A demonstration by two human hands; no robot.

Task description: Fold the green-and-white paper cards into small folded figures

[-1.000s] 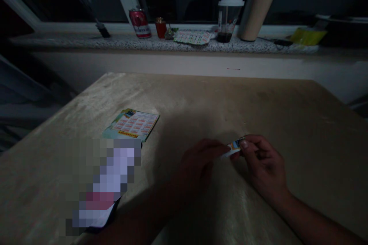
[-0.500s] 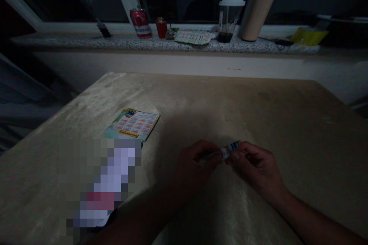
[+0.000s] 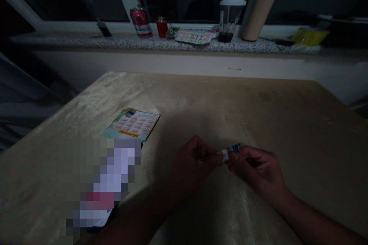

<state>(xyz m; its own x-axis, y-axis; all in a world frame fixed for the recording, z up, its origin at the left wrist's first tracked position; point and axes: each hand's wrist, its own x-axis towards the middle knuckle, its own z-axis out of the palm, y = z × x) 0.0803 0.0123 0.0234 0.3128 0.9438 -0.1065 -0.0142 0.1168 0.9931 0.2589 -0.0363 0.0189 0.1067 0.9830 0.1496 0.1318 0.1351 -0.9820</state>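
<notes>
My left hand (image 3: 198, 160) and my right hand (image 3: 258, 164) meet over the table (image 3: 207, 92), both closed in a pinch. Between their fingertips is a small folded piece of printed paper (image 3: 225, 155), white on the left and blue and yellow on the right. Most of it is hidden by my fingers. Left of my hands lies a printed ticket (image 3: 136, 122) with rows of red print on white and a green border. It rests flat, apart from both hands.
A pixelated-out device (image 3: 112, 176) lies by my left forearm. On the windowsill (image 3: 120, 43) stand a red can (image 3: 140, 23), a red lighter-like jar (image 3: 161, 27), a crumpled printed ticket (image 3: 195, 36), a lidded cup with a straw (image 3: 228, 19) and a cardboard tube (image 3: 263, 7).
The folded paper's right end has shifted slightly right, and more white shows between the fingertips. Both hands keep their pinch; the ticket on the table stays put.
</notes>
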